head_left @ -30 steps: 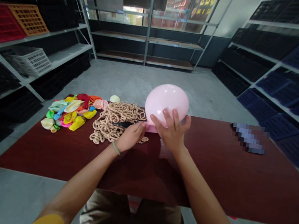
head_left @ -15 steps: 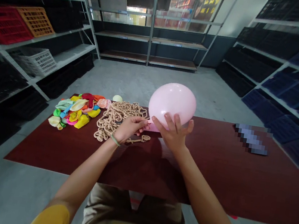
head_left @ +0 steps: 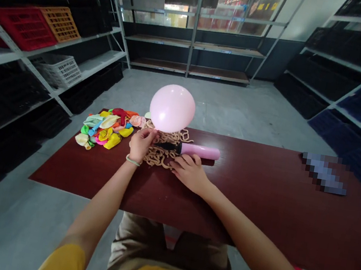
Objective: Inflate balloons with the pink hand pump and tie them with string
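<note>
My left hand [head_left: 140, 143] is closed in a pinch on the neck of an inflated pink balloon [head_left: 172, 108], holding it up above the dark red table [head_left: 259, 197]. My right hand [head_left: 189, 171] lies on the table with fingers spread, its fingertips at the tan looped strip [head_left: 164, 150] piled there. A pink hand pump [head_left: 195, 150] with a black nozzle lies on its side just beyond my right hand, apart from the balloon.
A heap of uninflated coloured balloons [head_left: 106, 127] sits at the table's far left. A blurred-out object [head_left: 324, 173] lies at the far right. Metal shelves with red and orange crates [head_left: 30, 22] and a white basket [head_left: 58, 70] line the left; dark bins fill the right shelves.
The balloon has come off the pump and moved left and up in my left hand. My right hand left the balloon and dropped to the table; the pump now lies exposed.
</note>
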Tool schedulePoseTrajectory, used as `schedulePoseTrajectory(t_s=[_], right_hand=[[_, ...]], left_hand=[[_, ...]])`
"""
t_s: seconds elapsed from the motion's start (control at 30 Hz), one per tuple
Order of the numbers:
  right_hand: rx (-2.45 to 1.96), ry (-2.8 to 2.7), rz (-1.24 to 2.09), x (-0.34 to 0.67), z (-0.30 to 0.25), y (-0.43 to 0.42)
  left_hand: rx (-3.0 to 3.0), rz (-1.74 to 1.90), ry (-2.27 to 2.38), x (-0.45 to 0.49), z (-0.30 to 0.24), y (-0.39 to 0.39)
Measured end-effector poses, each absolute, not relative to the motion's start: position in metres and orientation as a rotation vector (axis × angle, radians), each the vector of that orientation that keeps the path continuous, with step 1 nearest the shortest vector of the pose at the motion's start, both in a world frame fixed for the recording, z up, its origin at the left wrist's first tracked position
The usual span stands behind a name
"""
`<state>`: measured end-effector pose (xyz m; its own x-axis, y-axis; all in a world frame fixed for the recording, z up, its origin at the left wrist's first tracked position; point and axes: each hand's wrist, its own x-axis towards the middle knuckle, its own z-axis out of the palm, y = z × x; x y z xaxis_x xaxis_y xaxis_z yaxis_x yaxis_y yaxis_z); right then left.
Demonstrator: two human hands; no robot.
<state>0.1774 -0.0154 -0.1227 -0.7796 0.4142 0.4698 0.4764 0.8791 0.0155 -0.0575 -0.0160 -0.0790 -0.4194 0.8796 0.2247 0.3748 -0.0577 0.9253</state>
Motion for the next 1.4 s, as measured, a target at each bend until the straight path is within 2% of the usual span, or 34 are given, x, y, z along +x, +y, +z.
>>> schedulePoseTrajectory(t_s=[0.2, 0.4, 1.0, 1.23, 1.4], right_hand=[[-0.668, -2.522, 0.002, 0.175, -0.121, -0.017], [-0.678, -2.210, 0.139, 0.183, -0.104, -0.010], [-0.630, -2.227, -0.180, 0.145, 0.087, 0.026], [-0.624, -2.225, -0.299, 0.111, 0.124, 0.053], [-0.697, -2.155, -0.378, 0.087, 0.128, 0.065]], left_hand=[[1.490, 1.347, 1.877, -0.057, -0.086, -0.021], [1.509, 1.319, 1.850, -0.052, -0.085, -0.024], [1.663, 1.281, 1.737, -0.049, -0.091, -0.022], [1.847, 1.285, 1.773, -0.050, -0.090, -0.024], [1.849, 1.244, 1.828, -0.050, -0.091, -0.024]])
